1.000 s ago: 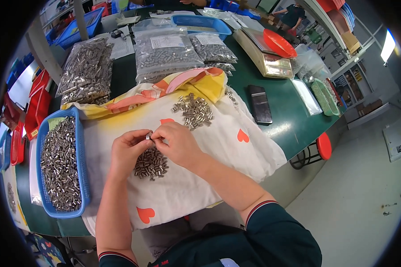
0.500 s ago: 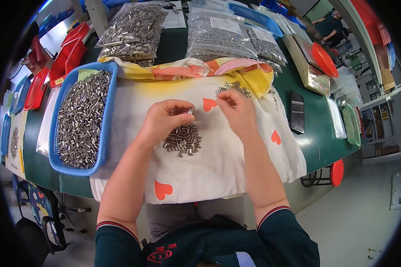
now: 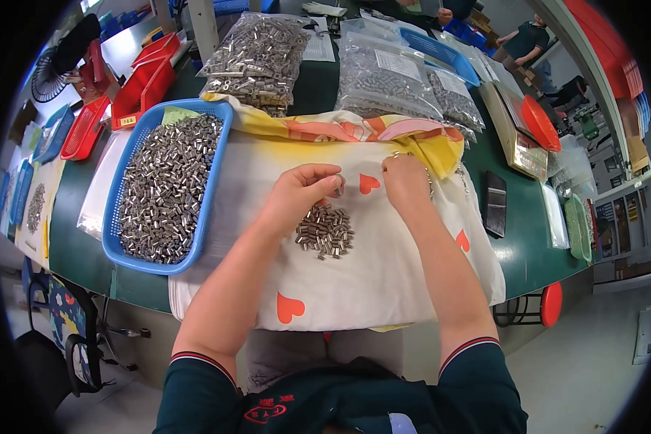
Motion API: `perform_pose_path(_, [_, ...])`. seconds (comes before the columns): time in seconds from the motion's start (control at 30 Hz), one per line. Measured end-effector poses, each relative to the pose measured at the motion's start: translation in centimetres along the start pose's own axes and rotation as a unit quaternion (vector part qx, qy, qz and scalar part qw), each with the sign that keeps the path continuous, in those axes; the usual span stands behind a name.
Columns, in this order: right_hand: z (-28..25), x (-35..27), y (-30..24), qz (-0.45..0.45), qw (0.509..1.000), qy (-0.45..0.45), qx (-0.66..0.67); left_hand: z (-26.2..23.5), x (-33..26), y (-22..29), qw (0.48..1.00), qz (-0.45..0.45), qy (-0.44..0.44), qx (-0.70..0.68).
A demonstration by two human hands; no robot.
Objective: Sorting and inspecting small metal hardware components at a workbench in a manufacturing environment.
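Fingertips of the left hand (image 3: 300, 194) pinch one small silver metal sleeve above the loose pile (image 3: 324, 231) (kept central on the white heart-printed cloth (image 3: 354, 282)). Right hand (image 3: 406, 181), fingers curled, reaches a second heap; its grasp I cannot tell.

head view, looking down, close over table (image 3: 535, 253)

Small pile of short metal sleeves (image 3: 325, 231), silvery, loose, lying on white heart-print cloth (image 3: 369, 282) between hands.

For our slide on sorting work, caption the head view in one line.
Left hand pinches above small metal parts on a heart-print cloth; right hand reaches beyond.
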State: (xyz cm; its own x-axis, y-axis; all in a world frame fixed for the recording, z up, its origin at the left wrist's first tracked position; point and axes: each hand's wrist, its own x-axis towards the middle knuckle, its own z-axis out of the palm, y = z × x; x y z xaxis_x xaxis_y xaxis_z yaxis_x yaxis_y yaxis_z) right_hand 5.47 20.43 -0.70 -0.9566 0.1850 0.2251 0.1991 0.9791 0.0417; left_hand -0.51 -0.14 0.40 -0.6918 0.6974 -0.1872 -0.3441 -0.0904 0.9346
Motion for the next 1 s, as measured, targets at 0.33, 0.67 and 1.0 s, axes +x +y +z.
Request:
perform_pose_path(0.33, [-1.1, -0.5, -0.8, -0.004, 0.995, 0.101, 0.022, 0.2, -0.1, -0.3, 0.997, -0.022, -0.008, -0.077])
perform_pose_path(0.67, [-1.6, -1.3, -1.7, 0.047, 0.991, 0.079, 0.101, 0.2, -0.2, -0.4, 0.999, -0.018, -0.03, -0.037])
perform_pose_path(1.0, [-1.9, 0.2, -0.9, 0.003, 0.997, -0.004, 0.073, 0.2, 0.0, -0.8, 0.999, -0.005, -0.044, -0.026])
